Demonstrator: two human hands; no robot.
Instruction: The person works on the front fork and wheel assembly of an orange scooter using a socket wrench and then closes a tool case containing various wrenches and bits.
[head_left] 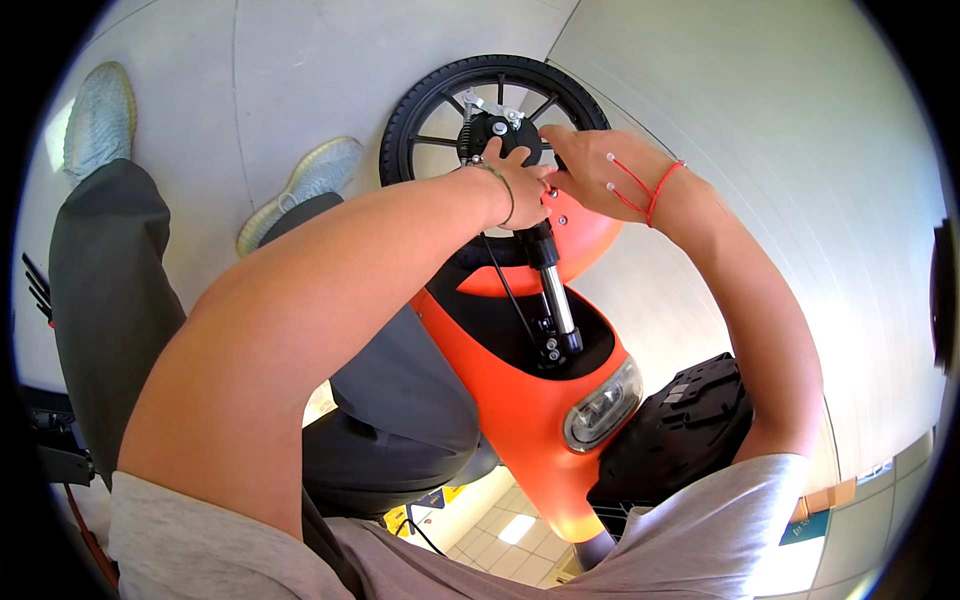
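An orange scooter-like vehicle lies before me, its black spoked front wheel (395,150) at the far end. My left hand (513,190) rests over the upper fork leg just below the wheel hub (499,129), fingers spread. To its right, my right hand (610,172) is curled beside the hub and the orange mudguard (585,235). Its thumb and forefinger close round something dark that I cannot make out; the other fingers are hidden. A silver brake arm (490,105) sits on the hub. The fork's bright tube (560,300) runs down into the orange front body (530,410).
A clear headlight (603,405) is set in the body. Right of it is a black plastic part (680,430). My legs (400,410) flank the body on the left, with a grey shoe (310,180) near the wheel. A pale surface (740,130) extends at right.
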